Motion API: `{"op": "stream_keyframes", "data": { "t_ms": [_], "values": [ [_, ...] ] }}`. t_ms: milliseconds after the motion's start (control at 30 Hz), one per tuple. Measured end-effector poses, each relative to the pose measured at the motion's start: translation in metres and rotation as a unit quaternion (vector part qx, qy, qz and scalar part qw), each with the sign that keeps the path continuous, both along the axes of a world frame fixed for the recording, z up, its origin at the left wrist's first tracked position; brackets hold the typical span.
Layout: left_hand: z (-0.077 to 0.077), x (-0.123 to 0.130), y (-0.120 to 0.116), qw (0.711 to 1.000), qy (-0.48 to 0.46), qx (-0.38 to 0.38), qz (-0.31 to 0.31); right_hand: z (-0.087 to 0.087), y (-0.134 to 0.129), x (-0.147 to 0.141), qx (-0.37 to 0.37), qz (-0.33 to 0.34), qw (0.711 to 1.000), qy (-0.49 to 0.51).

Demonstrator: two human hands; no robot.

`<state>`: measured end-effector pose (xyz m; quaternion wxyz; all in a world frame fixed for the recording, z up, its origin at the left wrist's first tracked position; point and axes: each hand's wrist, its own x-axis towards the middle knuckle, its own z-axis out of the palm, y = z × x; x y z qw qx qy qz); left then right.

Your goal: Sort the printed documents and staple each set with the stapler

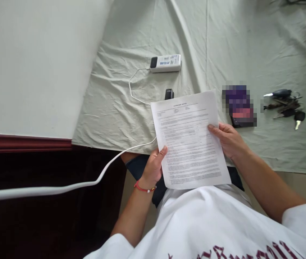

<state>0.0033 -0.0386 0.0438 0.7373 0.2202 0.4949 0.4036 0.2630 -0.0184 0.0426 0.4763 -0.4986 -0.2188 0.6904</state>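
A printed sheet of paper (190,144) is held up between my two hands, over my lap and the near table edge. My left hand (154,166) pinches its left side, thumb on top and fingers hidden behind. On the opposite side my right hand (229,138) grips the right edge the same way, thumb on the print. The small lines of text are too fine to read. Behind the sheet's top edge a small black object (169,94) shows in part; its lower end is covered.
A pale green cloth (120,108) covers the table. On it lie a white power bank (167,63), a phone with a blurred screen (239,106) and a bunch of keys (287,104). A white cable (106,171) runs off left. A white surface (34,64) adjoins at left.
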Motion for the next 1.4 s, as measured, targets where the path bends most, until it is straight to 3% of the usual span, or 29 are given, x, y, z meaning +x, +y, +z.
{"op": "stream_keyframes", "data": {
  "t_ms": [200, 467, 700, 833, 900, 933, 1033, 1100, 1233, 1400],
  "values": [
    [-0.001, 0.008, 0.01, 0.998, -0.003, 0.016, 0.06, -0.003, -0.007, 0.001, 0.033, 0.05, 0.997, -0.048],
    [-0.008, 0.012, 0.012, 0.998, 0.011, -0.021, 0.063, -0.008, -0.007, 0.007, 0.015, 0.095, 0.989, -0.116],
    [-0.002, 0.018, 0.036, 0.989, 0.051, 0.062, 0.127, 0.0, -0.005, 0.017, 0.04, 0.143, 0.974, -0.172],
    [0.001, 0.022, 0.044, 0.988, 0.051, 0.081, 0.119, 0.001, -0.002, 0.026, 0.083, 0.189, 0.95, -0.233],
    [0.001, 0.025, 0.045, 0.99, 0.043, 0.087, 0.102, 0.002, 0.004, 0.03, 0.115, 0.151, 0.916, -0.353],
    [0.002, 0.027, 0.045, 0.991, 0.037, 0.092, 0.093, 0.005, 0.009, 0.031, 0.14, 0.107, 0.884, -0.433],
    [0.006, 0.036, 0.042, 0.992, 0.018, 0.108, 0.068, 0.022, 0.028, 0.026, 0.257, -0.022, 0.748, -0.611],
    [0.011, 0.042, 0.041, 0.992, 0.007, 0.113, 0.052, 0.039, 0.042, 0.014, 0.336, -0.002, 0.687, -0.644],
    [0.021, 0.052, 0.038, 0.995, -0.004, 0.099, 0.033, 0.066, 0.065, -0.021, 0.426, 0.102, 0.634, -0.638],
    [0.021, 0.057, 0.037, 0.995, -0.006, 0.091, 0.049, 0.062, 0.075, -0.051, 0.448, 0.223, 0.602, -0.622]
  ]
}}
